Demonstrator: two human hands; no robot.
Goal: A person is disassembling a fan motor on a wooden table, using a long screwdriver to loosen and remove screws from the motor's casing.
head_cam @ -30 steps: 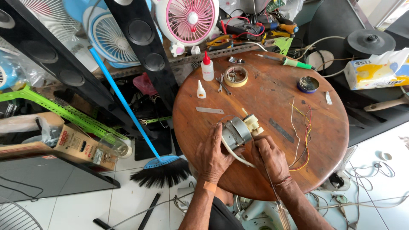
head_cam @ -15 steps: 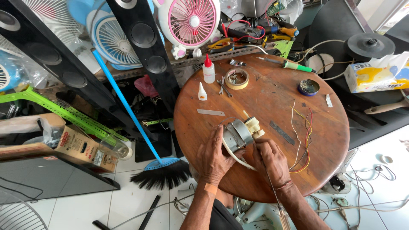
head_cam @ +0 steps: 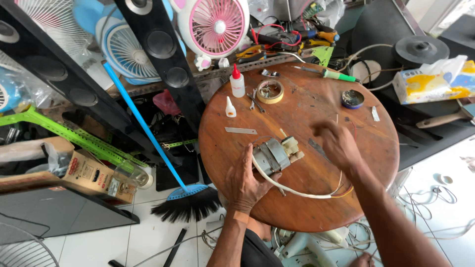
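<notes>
A small grey electric motor (head_cam: 275, 155) with a cream plastic end lies on the round wooden table (head_cam: 237, 148). My left hand (head_cam: 246, 181) grips the motor at its near side. A white cable (head_cam: 292, 190) curves from the motor across the table toward thin coloured wires (head_cam: 346, 190). My right hand (head_cam: 336, 142) hovers blurred above the table to the right of the motor, fingers apart, holding nothing that I can see.
On the table's far side lie a roll of tape (head_cam: 269, 91), two glue bottles (head_cam: 237, 81), a green-handled screwdriver (head_cam: 332, 74), a small round tin (head_cam: 352, 99) and a metal strip (head_cam: 241, 131). A blue-handled broom (head_cam: 148, 133), black speakers, fans and boxes crowd the left.
My right hand has left the motor and lifted up and to the right over the table. My left hand still holds the motor in place.
</notes>
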